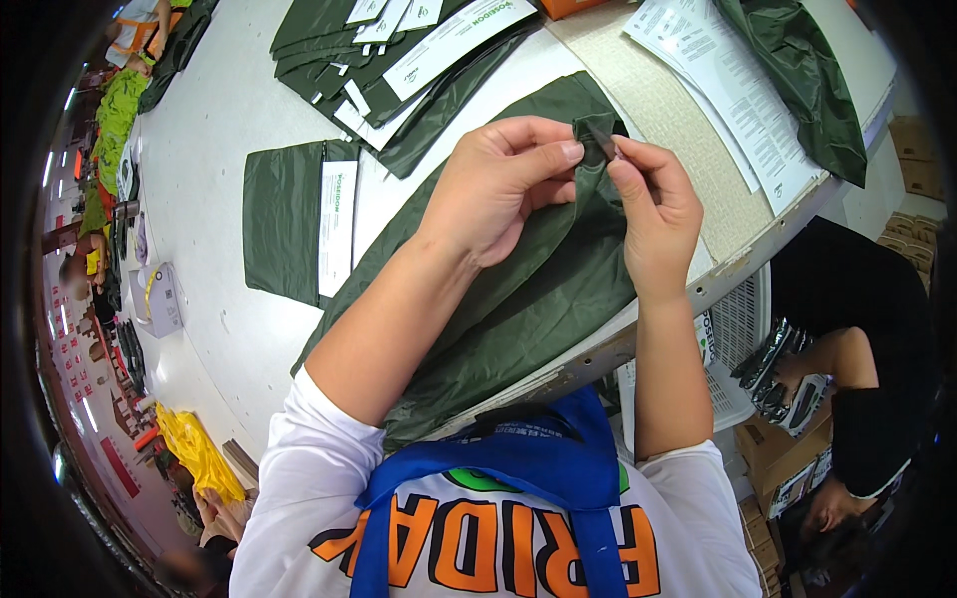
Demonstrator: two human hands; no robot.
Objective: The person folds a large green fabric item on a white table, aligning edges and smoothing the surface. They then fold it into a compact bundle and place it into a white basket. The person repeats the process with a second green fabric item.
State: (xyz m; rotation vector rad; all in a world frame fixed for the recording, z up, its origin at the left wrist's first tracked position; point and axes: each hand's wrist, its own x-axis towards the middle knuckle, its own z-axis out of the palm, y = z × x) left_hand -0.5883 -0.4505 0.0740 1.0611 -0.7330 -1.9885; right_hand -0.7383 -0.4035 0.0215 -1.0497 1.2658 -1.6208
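A large piece of dark green, slightly shiny fabric (528,289) lies across the table edge in front of me, its creased upper end raised between my hands. My left hand (498,179) is closed, pinching that end with thumb and fingers. Close beside it, my right hand (655,214) is closed too, thumb and forefinger pinched together at the fabric's edge. A small dark pointed piece shows between the fingertips; whether it is a tool or a fold of cloth I cannot tell. Left of my forearm lies a folded green pouch (284,221) with a white label strip (337,224).
Beyond my hands is a pile of green pouches (329,45) with white labels. Printed sheets (723,85) and more green fabric (802,85) lie at the right. A person in black handles dark packets by a white crate (733,399). Yellow fabric (199,453) sits at lower left.
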